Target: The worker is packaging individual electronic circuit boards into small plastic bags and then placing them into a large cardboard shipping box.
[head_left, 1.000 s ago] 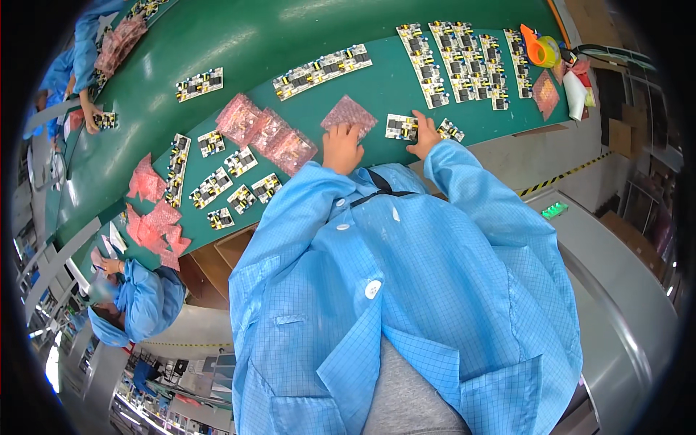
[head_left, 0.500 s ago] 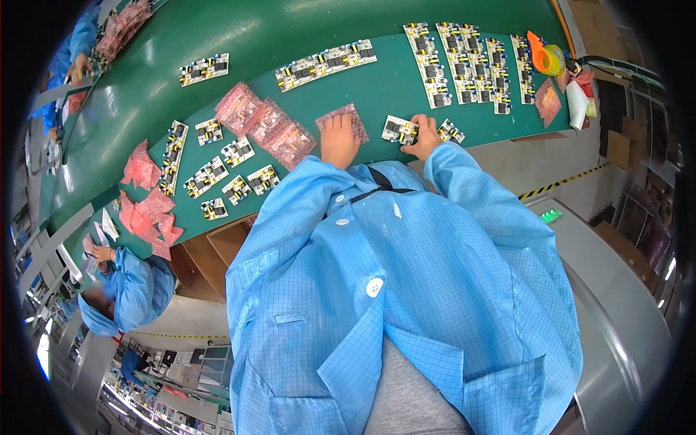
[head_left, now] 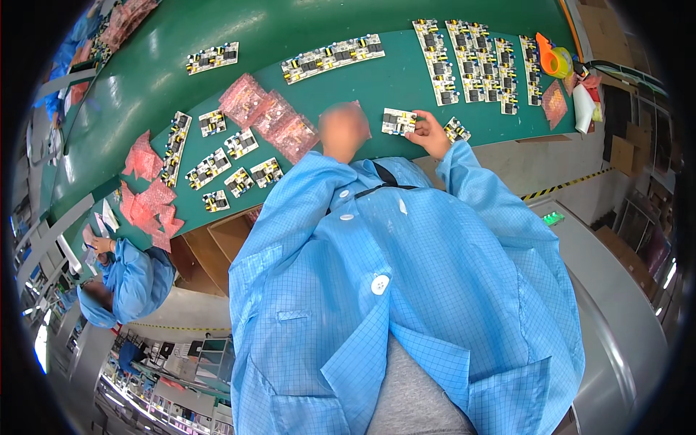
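Between the thumb and fingers of my right hand (head_left: pixel 432 135) is a small circuit board (head_left: pixel 396 122) with black, yellow and white parts, held by its right edge. My left hand (head_left: pixel 343 135) lies to the left of it, over a pink bubble-wrap bag (head_left: pixel 367 125) that shows only at its edge. The fingers of this hand are blurred. Just right of my right hand, another small circuit board (head_left: pixel 457 130) rests on the green table mat (head_left: pixel 333 94). Pink bubble-wrap packs (head_left: pixel 272 119) with parts inside lie left of my left hand.
Strips of joined boards (head_left: pixel 333 58) lie at the back, with upright rows (head_left: pixel 437 65) at right. Loose boards (head_left: pixel 209 168) and crumpled pink bubble wrap (head_left: pixel 151 206) are at left. An orange-and-yellow tape dispenser (head_left: pixel 554 61) stands far right. A co-worker (head_left: pixel 134 283) sits at lower left.
My right hand has turned and raised the circuit board slightly, now gripping it by its edge. My left hand stays over the bubble-wrap bag. The whole view has shifted a little.
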{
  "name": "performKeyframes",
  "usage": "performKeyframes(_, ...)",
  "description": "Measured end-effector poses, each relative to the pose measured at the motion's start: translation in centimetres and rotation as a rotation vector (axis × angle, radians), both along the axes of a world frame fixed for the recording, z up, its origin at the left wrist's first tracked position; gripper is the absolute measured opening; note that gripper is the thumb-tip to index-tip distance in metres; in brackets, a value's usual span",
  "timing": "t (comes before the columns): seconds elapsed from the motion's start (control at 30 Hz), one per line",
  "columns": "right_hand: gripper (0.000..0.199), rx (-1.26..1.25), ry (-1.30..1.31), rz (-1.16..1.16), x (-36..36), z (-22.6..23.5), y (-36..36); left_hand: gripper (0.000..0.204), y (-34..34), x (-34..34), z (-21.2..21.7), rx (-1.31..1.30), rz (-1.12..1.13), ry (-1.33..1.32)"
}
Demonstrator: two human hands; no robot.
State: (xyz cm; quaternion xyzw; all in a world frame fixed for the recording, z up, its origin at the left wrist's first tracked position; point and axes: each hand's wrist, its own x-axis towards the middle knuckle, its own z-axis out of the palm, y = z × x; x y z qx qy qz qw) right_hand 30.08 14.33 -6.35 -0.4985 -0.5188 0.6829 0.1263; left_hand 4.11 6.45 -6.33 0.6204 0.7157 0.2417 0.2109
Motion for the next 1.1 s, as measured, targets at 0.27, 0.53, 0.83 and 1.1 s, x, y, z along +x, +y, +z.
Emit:
performKeyframes(0.27, 0.055, -0.045, 0.036, -0.129, -0.3, -0.6, 0.3, 0.024, 0.1, -0.3, 0.3, 0.162, 0.032, 0.026)
performKeyframes(0.53, 0.045, -0.108, 0.098, -0.241, -2.0, 1.1, 0.5, 0.028, 1.9, -0.6, 2.4, -0.024, 0.225, -0.016)
performKeyframes(0.83, 0.047, -0.082, 0.159, -0.305, -5.6, 2.1, 2.9, 0.013, 4.1, 0.0, -0.2, -0.136, 0.211, -0.107)
performKeyframes(1.1, 0.046, -0.032, 0.165, -0.278, -6.6, 0.6, 4.4, 0.027, 3.1, -1.1, 0.2, 0.147, 0.224, -0.185)
